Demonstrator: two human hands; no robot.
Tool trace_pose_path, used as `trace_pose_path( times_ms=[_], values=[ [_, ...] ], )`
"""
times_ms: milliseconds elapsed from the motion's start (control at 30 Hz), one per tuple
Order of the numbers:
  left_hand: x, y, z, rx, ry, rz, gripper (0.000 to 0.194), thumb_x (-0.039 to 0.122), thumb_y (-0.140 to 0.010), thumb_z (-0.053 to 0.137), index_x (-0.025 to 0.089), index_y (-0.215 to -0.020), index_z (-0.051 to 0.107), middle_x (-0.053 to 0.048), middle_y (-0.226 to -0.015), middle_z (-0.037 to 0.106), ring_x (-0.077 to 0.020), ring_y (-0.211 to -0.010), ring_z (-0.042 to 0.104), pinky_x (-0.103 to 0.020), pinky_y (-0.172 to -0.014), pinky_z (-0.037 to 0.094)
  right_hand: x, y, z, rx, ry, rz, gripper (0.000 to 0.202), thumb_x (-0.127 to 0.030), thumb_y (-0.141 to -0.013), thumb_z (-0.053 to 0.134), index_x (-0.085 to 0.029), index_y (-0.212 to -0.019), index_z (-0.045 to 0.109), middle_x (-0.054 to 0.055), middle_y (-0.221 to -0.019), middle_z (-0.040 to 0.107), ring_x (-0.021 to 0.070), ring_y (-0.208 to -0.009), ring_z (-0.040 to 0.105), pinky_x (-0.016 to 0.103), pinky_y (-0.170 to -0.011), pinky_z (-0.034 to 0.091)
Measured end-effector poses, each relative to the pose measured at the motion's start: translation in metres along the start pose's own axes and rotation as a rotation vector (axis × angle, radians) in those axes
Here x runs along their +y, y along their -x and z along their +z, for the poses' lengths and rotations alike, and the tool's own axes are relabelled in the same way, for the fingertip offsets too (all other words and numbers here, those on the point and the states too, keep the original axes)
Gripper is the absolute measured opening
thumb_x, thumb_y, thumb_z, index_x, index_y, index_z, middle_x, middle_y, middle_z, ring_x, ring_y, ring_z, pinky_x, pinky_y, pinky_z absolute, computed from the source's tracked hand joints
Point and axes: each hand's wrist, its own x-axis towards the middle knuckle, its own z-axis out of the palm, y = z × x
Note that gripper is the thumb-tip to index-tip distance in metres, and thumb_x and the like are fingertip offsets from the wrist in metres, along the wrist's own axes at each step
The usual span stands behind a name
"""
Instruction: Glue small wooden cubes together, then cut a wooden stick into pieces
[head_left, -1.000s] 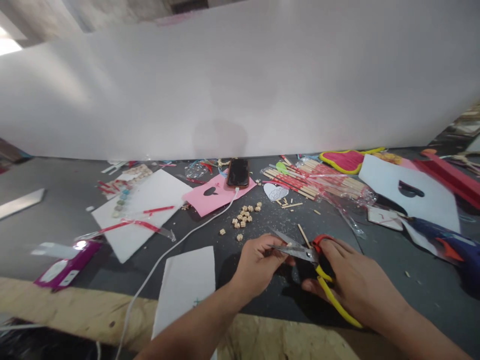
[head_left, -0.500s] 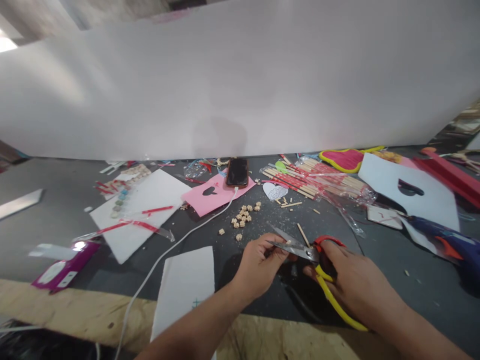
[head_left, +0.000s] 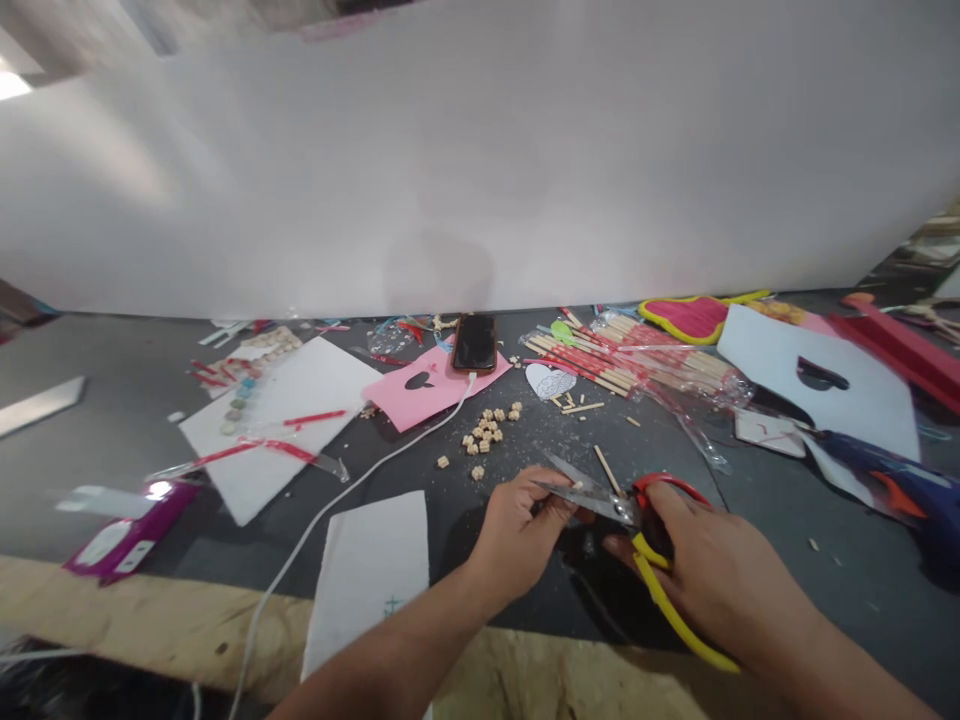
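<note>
My right hand (head_left: 712,560) grips a pair of scissors (head_left: 619,508) with red and yellow handles, its fingers through the loops. The blades are parted and point left, over the fingertips of my left hand (head_left: 521,530). Those fingers are pinched around a small pale piece (head_left: 578,486), mostly hidden by the blades and fingers; I cannot tell its exact kind. Close behind the scissors' pivot a thin wooden stick (head_left: 607,470) stands out at a slant. Beyond my left hand lies a loose group of small flower-shaped wooden pieces (head_left: 484,436).
A phone (head_left: 475,345) with a white cable (head_left: 360,470) rests on pink paper (head_left: 397,395). Bagged red-and-tan sticks (head_left: 637,355) lie at the back. To the right is a blue glue gun (head_left: 885,470); white sheets (head_left: 375,550) and a purple packet (head_left: 135,535) are left.
The scissors' handles have shifted slightly to the right and spread a little, while the blades stay at my left fingertips. My left hand has hardly moved.
</note>
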Motion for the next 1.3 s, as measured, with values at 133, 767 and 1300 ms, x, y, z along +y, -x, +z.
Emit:
trace_pose_path(
  times_ms=[133,767,1300],
  values=[
    [-0.0008,0.0008,0.0013,-0.01,0.017,0.002,0.025,0.017,-0.083,0.049,0.013,-0.067,0.068,-0.006,-0.073,0.064,-0.0153,-0.075,0.058,-0.022,-0.069,0.043,0.0018,0.0006,0.0013,-0.051,-0.027,-0.009,0.012,-0.031,-0.077,0.047,-0.021,-0.083,0.043,0.001,-0.057,0.063,0.0197,-0.051,0.061,0.026,-0.046,0.031],
    [0.0026,0.0017,0.0005,-0.025,0.008,-0.003,0.027,0.023,-0.085,0.049,0.013,-0.067,0.067,-0.006,-0.074,0.064,-0.0151,-0.075,0.059,-0.022,-0.069,0.043,0.0012,0.0015,0.001,0.013,-0.052,-0.086,0.011,-0.016,-0.07,0.042,-0.022,-0.079,0.039,0.0,-0.05,0.059,0.0176,-0.042,0.057,0.025,-0.043,0.026],
    [-0.0018,0.0013,0.0015,0.025,0.094,-0.078,0.02,0.027,-0.082,0.054,0.013,-0.073,0.066,-0.006,-0.073,0.066,-0.0149,-0.069,0.06,-0.022,-0.064,0.044,0.0032,0.0027,0.0043,-0.036,-0.026,-0.056,0.017,-0.015,-0.069,0.041,-0.02,-0.086,0.043,0.002,-0.053,0.063,0.0191,-0.045,0.06,0.026,-0.045,0.026]
  ],
)
